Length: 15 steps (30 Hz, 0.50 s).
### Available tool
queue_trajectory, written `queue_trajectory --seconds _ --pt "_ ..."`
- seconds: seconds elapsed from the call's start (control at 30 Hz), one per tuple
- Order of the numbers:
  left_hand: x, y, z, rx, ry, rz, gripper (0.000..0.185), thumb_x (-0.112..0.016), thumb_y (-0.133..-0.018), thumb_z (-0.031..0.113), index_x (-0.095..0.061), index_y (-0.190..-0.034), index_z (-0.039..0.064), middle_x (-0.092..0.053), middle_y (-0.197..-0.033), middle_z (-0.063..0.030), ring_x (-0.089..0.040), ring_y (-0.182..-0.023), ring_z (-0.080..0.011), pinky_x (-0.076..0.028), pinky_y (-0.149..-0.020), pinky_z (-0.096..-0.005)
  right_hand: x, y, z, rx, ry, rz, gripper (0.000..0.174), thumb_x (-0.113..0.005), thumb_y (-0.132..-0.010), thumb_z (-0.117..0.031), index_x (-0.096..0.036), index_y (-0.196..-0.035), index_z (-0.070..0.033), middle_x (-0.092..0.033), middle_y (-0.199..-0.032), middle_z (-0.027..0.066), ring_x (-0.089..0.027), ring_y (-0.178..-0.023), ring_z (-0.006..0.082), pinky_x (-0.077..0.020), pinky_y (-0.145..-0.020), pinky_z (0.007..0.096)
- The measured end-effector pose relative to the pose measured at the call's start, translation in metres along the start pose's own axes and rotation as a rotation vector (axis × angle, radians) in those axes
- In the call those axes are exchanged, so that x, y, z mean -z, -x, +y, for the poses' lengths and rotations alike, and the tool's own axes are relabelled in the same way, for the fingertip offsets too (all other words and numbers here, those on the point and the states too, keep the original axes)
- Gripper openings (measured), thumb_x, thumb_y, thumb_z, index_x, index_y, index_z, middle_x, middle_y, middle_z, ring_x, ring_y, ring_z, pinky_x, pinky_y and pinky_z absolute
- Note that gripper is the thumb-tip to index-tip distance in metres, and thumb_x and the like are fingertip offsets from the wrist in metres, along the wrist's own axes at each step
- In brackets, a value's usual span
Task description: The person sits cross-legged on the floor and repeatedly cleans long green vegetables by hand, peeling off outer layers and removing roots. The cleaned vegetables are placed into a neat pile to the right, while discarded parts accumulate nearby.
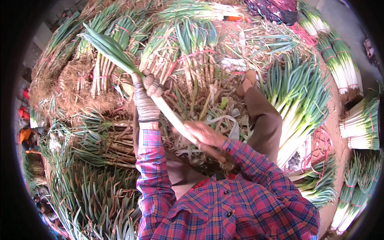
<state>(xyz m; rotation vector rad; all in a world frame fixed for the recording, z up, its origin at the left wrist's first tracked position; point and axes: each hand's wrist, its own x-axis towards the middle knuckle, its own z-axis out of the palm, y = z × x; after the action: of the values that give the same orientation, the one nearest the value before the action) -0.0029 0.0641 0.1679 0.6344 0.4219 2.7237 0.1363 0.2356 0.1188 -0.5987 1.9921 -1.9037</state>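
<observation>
My left hand, in a striped knit glove, is closed around the upper part of a long green onion stalk. Its green leaves fan out beyond the glove toward the upper left. My right hand, which looks bare, grips the lower white part of the same stalk. The brown root end lies near my chest. Stripped leaves and dry husks cover the ground between my legs. A pile of clean green onions with white stems rests beside my leg on the right.
Tied, unpeeled onion bundles lie at the upper left, with more onions at the lower left. Finished-looking bundles line the right side. Pink ties sit near the clean pile. A dark patterned cloth lies at the top.
</observation>
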Motion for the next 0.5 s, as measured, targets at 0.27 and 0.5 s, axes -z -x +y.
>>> queue_trajectory --seconds 0.27,0.5 --pt "0.028 0.000 0.162 -0.288 -0.234 0.277 0.036 -0.054 -0.090 0.039 -0.050 -0.090 0.004 -0.037 -0.062 0.0053 -0.032 -0.048 -0.0057 -0.030 -0.041 -0.0205 0.008 0.084 -0.008 0.080 0.773 0.210 0.026 -0.051 -0.089 -0.026 -0.054 -0.075 -0.004 -0.054 -0.066 0.0163 -0.054 -0.059 0.0354 -0.0420 -0.055 0.0428" --pt "0.071 0.046 0.288 -0.616 -0.654 0.816 0.039 -0.050 -0.091 0.046 -0.042 -0.070 0.014 -0.034 -0.053 0.0038 -0.028 -0.043 -0.0092 -0.028 -0.039 -0.0248 0.022 0.191 -0.023 -0.331 0.978 0.240 0.025 -0.052 -0.088 -0.024 -0.054 -0.070 -0.006 -0.052 -0.061 0.0150 -0.054 -0.058 0.0366 -0.0426 -0.053 0.0437"
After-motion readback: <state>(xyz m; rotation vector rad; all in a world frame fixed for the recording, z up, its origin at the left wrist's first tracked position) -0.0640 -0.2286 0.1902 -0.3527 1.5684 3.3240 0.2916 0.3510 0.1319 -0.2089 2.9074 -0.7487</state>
